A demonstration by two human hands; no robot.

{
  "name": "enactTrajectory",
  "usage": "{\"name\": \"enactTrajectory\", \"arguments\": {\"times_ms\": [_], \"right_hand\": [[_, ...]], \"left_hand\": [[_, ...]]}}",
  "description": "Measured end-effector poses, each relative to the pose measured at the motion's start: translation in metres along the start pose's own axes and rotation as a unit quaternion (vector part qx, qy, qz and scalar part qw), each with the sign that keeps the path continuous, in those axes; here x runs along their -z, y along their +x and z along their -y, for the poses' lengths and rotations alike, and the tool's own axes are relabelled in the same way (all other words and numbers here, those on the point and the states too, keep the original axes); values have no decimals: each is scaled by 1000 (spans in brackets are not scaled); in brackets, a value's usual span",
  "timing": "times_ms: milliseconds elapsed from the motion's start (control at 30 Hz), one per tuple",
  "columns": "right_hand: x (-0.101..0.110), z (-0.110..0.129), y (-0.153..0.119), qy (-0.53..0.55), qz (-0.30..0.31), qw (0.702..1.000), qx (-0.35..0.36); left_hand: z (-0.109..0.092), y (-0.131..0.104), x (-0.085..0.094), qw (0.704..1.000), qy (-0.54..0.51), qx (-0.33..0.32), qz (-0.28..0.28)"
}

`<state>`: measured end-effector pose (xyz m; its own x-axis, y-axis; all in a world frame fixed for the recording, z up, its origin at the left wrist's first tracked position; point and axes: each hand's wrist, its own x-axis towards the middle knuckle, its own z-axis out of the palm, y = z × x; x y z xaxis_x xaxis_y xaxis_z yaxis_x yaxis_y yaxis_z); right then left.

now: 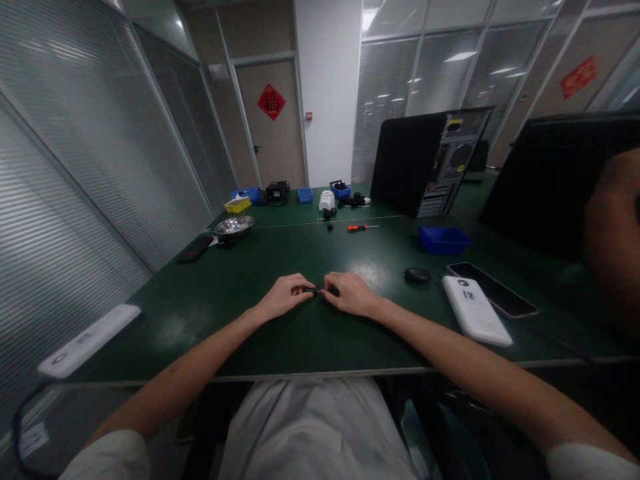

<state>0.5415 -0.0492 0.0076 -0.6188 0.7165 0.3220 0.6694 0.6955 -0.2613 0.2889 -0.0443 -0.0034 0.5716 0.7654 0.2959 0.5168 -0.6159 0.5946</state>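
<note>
Head view: small dark slim part (314,291), material unclear, just below frame centre. Left hand (287,295) pinches it between thumb and fingertips; right hand (351,294) curled at its right end, grip I can't tell from here. Looks light, likely stiff, maybe fragile; best held by the ends, fingertips only, no squeezing.

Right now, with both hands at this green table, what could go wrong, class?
The small dark piece between the left hand and the right hand could slip, and might be hard to spot on the dark green tabletop. The long white case lies near the table's edge, so a stray left elbow might knock it off.
</note>
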Motion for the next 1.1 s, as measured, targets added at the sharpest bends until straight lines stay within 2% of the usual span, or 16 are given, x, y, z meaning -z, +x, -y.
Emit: {"name": "enactTrajectory", "arguments": {"times_ms": [233,400,633,900,1100], "right_hand": [[0,1,-2,5,-2,1000,9],[-2,0,-2,39,-21,999,16],[-1,3,-2,9,2,999,32],[-9,6,0,4,-13,999,40],[-6,7,-1,-4,-9,999,43]], "left_hand": [[-1,-1,-1,999,-45,0,-21],[1,-1,-2,994,-102,29,-29],[-5,-2,0,999,-45,-10,-26],[-14,-2,-1,998,-69,3,-7],[-18,-5,4,999,-51,-14,-9]]}}
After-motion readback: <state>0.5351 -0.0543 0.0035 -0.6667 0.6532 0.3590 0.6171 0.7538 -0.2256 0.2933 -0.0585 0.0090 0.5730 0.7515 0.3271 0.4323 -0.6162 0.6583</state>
